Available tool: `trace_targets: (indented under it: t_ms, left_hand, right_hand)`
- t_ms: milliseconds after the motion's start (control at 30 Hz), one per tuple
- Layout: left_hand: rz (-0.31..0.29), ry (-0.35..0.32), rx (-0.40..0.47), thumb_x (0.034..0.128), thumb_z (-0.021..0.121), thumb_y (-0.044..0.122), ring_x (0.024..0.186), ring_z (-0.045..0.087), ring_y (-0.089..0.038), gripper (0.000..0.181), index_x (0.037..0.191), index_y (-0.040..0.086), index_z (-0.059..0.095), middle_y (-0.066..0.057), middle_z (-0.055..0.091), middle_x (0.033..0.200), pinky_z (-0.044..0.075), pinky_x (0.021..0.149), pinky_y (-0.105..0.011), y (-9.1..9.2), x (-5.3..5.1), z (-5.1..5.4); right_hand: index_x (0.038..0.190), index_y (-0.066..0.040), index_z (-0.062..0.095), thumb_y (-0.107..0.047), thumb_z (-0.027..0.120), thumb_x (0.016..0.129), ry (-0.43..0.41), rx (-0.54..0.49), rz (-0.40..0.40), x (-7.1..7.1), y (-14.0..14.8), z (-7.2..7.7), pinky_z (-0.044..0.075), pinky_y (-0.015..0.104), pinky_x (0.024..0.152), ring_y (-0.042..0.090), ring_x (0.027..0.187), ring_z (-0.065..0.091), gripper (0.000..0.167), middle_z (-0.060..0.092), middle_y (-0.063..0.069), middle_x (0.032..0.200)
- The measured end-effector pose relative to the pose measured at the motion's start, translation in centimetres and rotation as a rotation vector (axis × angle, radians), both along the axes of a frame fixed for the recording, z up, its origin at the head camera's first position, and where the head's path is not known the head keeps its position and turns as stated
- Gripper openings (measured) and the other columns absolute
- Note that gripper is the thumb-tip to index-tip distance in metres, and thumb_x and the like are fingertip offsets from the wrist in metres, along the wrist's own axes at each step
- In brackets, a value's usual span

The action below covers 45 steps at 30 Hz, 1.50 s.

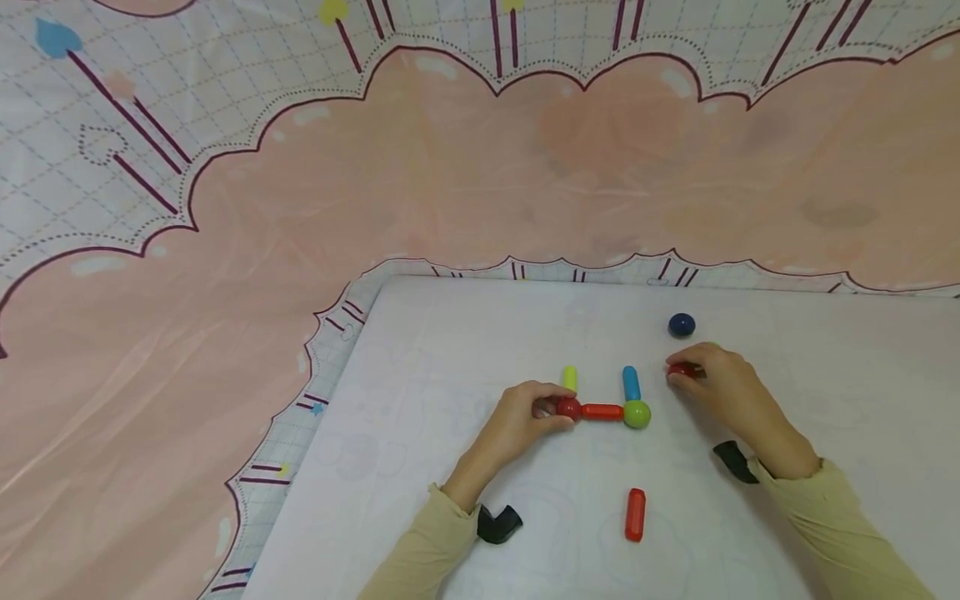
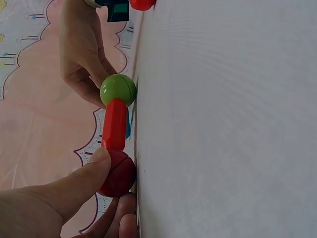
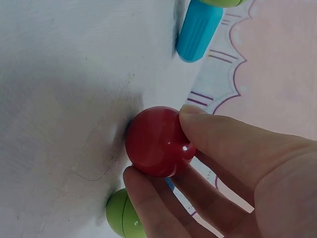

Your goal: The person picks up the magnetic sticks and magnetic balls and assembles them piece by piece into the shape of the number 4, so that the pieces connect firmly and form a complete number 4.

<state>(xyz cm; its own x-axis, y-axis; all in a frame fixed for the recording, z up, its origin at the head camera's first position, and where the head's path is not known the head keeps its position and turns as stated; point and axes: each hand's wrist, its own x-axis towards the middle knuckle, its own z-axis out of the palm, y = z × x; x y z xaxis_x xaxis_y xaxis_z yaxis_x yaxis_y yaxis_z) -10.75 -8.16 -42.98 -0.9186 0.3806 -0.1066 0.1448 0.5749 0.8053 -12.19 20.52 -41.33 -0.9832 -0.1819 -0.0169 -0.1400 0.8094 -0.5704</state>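
My left hand (image 1: 521, 419) pinches a red ball (image 1: 568, 408) between thumb and fingers. That ball meets a red rod (image 1: 602, 412), whose other end meets a green ball (image 1: 637, 414). A yellow-green rod (image 1: 570, 378) extends up from the red ball and a blue rod (image 1: 632, 383) from the green one. In the left wrist view my thumb presses the red ball (image 2: 118, 174) near the red rod (image 2: 114, 125). To the right, my right hand (image 1: 723, 387) grips another red ball (image 1: 681, 369), seen large in the right wrist view (image 3: 159, 141) between thumb and fingertips.
A dark blue ball (image 1: 682, 325) lies beyond my right hand. One loose red rod (image 1: 635, 515) is nearer the front of the white surface (image 1: 390, 467). A separate green ball (image 3: 124, 213) shows low in the right wrist view. Black pieces (image 1: 498, 525) are at both wrists.
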Motion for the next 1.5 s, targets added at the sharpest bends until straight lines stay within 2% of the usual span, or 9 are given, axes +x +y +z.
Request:
trace_targets:
  t_ms: [167, 700, 1167, 1500]
  left_hand:
    - [0.009, -0.018, 0.001, 0.0833, 0.081, 0.016, 0.083, 0.060, -0.007, 0.036, 0.118, 0.014, 0.073, -0.003, 0.070, 0.104, 0.050, 0.075, -0.018, 0.0, 0.0, 0.0]
    - [0.007, 0.002, -0.002, 0.0822, 0.082, 0.015, 0.080, 0.060, -0.004, 0.036, 0.117, 0.013, 0.074, -0.002, 0.071, 0.102, 0.051, 0.073, -0.016, 0.0, 0.1, 0.0]
    - [-0.012, 0.043, -0.005, 0.0793, 0.084, 0.014, 0.081, 0.058, -0.005, 0.034, 0.112, 0.014, 0.075, -0.001, 0.072, 0.102, 0.048, 0.072, -0.018, 0.0, 0.2, 0.2]
    - [-0.018, 0.071, -0.043, 0.0786, 0.084, 0.015, 0.085, 0.061, -0.007, 0.036, 0.113, 0.014, 0.075, 0.000, 0.073, 0.103, 0.047, 0.075, -0.019, 0.1, 0.2, 0.2]
  right_hand:
    - [0.112, 0.007, 0.069, -0.005, 0.074, 0.087, 0.000, -0.004, 0.006, -0.1, 0.0, 0.1, 0.053, 0.056, 0.088, 0.039, 0.097, 0.064, 0.027, 0.068, 0.024, 0.108]
    - [0.114, 0.006, 0.069, -0.006, 0.073, 0.089, -0.015, -0.025, 0.042, -0.5, -0.4, 1.0, 0.054, 0.054, 0.088, 0.036, 0.096, 0.065, 0.028, 0.069, 0.019, 0.104]
    - [0.113, 0.005, 0.070, -0.003, 0.073, 0.088, -0.002, -0.102, 0.104, -1.3, -1.4, 2.3, 0.055, 0.052, 0.087, 0.034, 0.098, 0.065, 0.026, 0.070, 0.016, 0.101]
    - [0.117, 0.004, 0.068, -0.007, 0.070, 0.091, -0.049, -0.136, 0.110, -2.1, -2.4, 2.1, 0.055, 0.051, 0.089, 0.032, 0.100, 0.065, 0.028, 0.071, 0.015, 0.105]
